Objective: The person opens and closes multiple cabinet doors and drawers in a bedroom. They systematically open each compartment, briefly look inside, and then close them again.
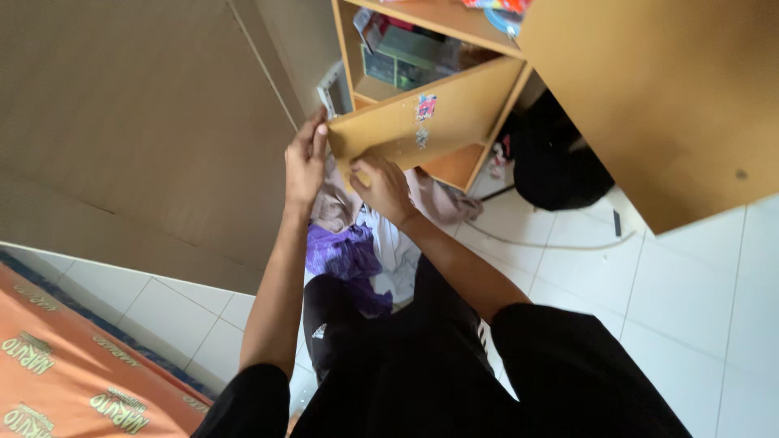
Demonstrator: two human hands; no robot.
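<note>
Black clothing fills the bottom of the head view, with both bare forearms stretched up and away from it toward a wooden cabinet. Left hand (305, 166) is laid flat against the free edge of the cabinet door (422, 122), fingers extended and only lightly curled round the corner, so it's pressed on rather than properly gripped. Right hand (383, 188) is tucked under the door's lower edge, fingers bent and touching the wood; whether anything is actually clamped there can't be told, since the fingertips are hidden. The door itself is swung partway open, light brown, with a couple of small colourful stickers (425, 107) stuck near its middle. Behind it, a shelf with boxes (402, 58) can be seen inside the cabinet. Just below the hands, a heap of clothes (357, 243) is piled on the floor: purple fabric, something white, a pinkish-beige piece. White tile floor (690, 292) is spread to the right, with a thin cable running across it and a black bag (556, 166) sat under the cabinet. An orange mattress (73, 365) is visible at the lower left corner.
</note>
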